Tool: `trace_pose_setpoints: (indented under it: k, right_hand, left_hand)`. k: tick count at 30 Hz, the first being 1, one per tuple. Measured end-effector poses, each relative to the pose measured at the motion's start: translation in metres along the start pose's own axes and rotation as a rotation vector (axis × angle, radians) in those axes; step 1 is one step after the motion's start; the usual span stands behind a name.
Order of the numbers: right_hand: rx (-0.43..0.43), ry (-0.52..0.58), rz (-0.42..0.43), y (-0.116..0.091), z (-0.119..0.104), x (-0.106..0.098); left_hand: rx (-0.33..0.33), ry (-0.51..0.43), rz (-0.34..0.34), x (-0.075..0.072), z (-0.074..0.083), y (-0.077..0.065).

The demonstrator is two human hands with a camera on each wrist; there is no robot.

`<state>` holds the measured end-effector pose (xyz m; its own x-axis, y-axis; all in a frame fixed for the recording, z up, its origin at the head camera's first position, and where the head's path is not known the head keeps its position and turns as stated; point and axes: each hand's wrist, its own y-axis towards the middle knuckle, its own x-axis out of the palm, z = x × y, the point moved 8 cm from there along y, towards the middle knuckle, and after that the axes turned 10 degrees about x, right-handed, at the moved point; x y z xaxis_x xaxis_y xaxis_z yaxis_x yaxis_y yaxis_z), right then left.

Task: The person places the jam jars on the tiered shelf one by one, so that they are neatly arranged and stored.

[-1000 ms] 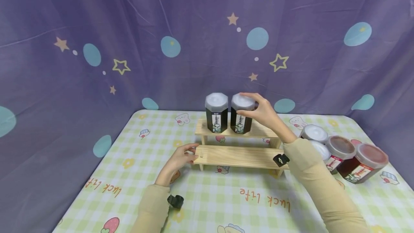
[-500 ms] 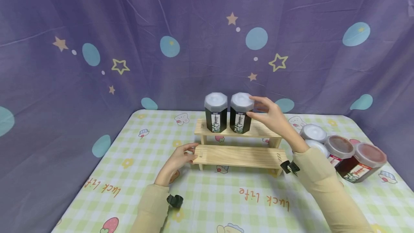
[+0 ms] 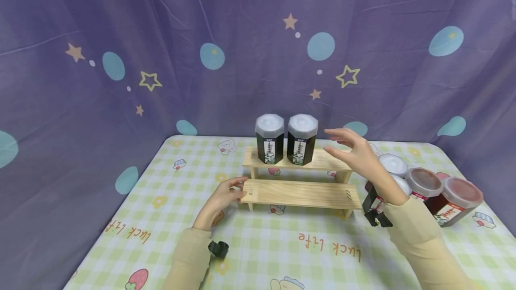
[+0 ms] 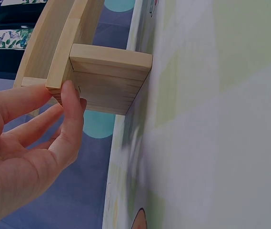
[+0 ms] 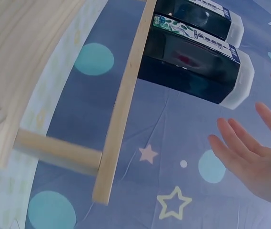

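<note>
A two-tier wooden rack [image 3: 302,193] stands on the table, its lower board in front of the raised one. My left hand [image 3: 223,195] pinches the left end of the lower board; thumb and fingers meet at its corner in the left wrist view. Two dark octagonal jars [image 3: 270,140] with whitish lids stand upright side by side on the upper board's left and middle. To the right of the nearer-right jar [image 5: 192,57], my right hand [image 3: 356,153] hovers with spread, gently bent fingers, holding nothing. A gap separates its fingertips from that jar in both views.
Several more jars stand at the right of the table, including one with a brownish lid [image 3: 424,181] and one with a reddish lid [image 3: 462,191]; my right forearm partly covers them. A purple curtain [image 3: 250,88] hangs behind the checked tablecloth [image 3: 258,249].
My right hand has let go of the right jar on the upper board and moved away to the right. The left hand stays at the rack's end.
</note>
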<state>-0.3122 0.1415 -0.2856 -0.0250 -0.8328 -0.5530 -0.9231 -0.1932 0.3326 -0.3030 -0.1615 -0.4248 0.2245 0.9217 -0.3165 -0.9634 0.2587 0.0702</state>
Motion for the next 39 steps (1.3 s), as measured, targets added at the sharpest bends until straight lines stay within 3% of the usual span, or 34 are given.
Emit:
trace_pose_setpoints:
  k: [4, 15, 18, 24, 27, 30, 39]
  right_hand:
    - [-0.002, -0.038, 0.011, -0.009, 0.002, -0.006]
    - [-0.046, -0.196, 0.061, -0.037, 0.008, -0.022]
    - [-0.059, -0.238, 0.062, -0.043, 0.013, -0.025]
    - [-0.006, -0.273, 0.049, -0.054, 0.03, -0.031]
    - [0.011, -0.29, 0.062, -0.06, 0.038, -0.036]
    - [0.03, -0.312, 0.069, -0.067, 0.044, -0.041]
    - [0.1, -0.347, 0.04, -0.086, 0.059, -0.053]
  left_hand:
    - [-0.021, 0.007, 0.008, -0.001, -0.013, 0.006]
    - [-0.026, 0.014, -0.008, -0.002, -0.013, 0.005]
    - [-0.029, 0.003, -0.006, -0.002, -0.007, 0.002]
    - [-0.026, 0.014, 0.001, 0.001, 0.019, -0.008]
    - [-0.029, 0.028, 0.002, 0.001, 0.024, -0.01]
    - [-0.025, 0.016, -0.004, 0.001, 0.02, -0.007]
    - [-0.02, -0.001, -0.001, -0.001, -0.013, 0.005]
